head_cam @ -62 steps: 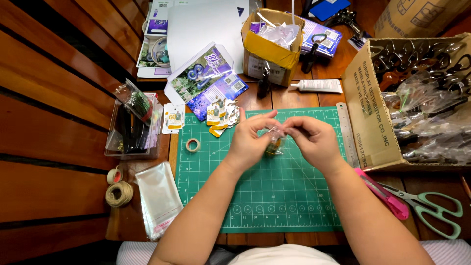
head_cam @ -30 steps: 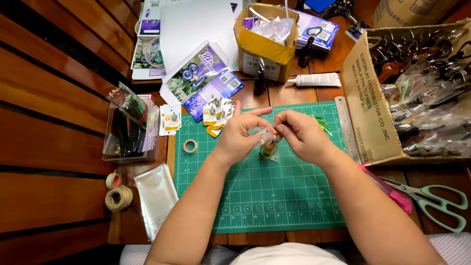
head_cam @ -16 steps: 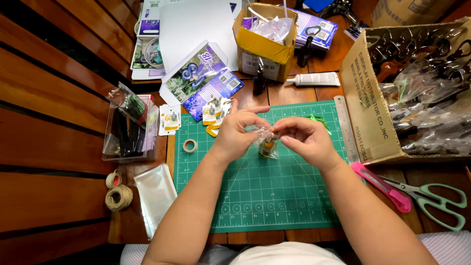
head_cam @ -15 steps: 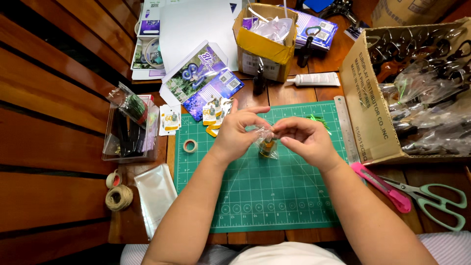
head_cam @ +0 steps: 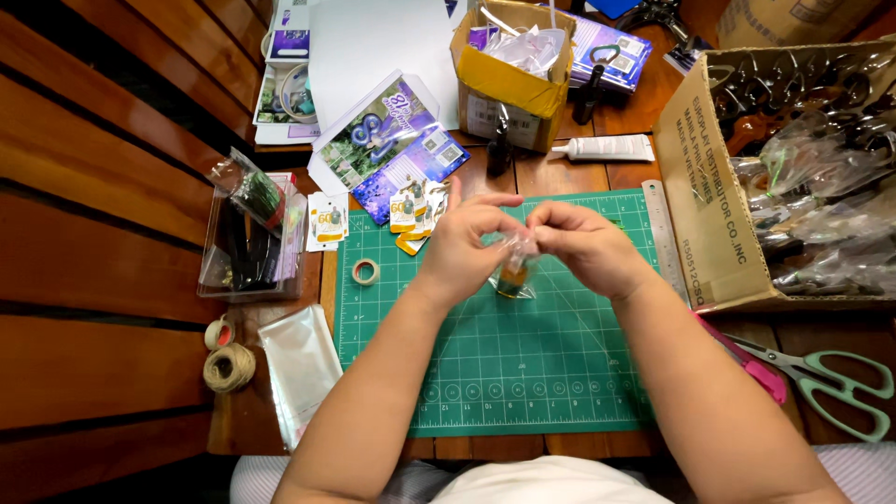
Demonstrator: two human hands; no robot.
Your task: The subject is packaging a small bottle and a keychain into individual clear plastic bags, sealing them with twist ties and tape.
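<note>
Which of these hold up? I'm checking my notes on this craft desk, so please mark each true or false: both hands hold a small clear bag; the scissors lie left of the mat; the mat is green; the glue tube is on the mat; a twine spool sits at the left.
1. Both the left hand and right hand pinch the small clear bag: true.
2. The scissors lie left of the mat: false, they lie to its right.
3. The cutting mat is green: true.
4. The white glue tube is on the mat: false, it lies on the wood beyond it.
5. A twine spool sits at the left: true.
</note>
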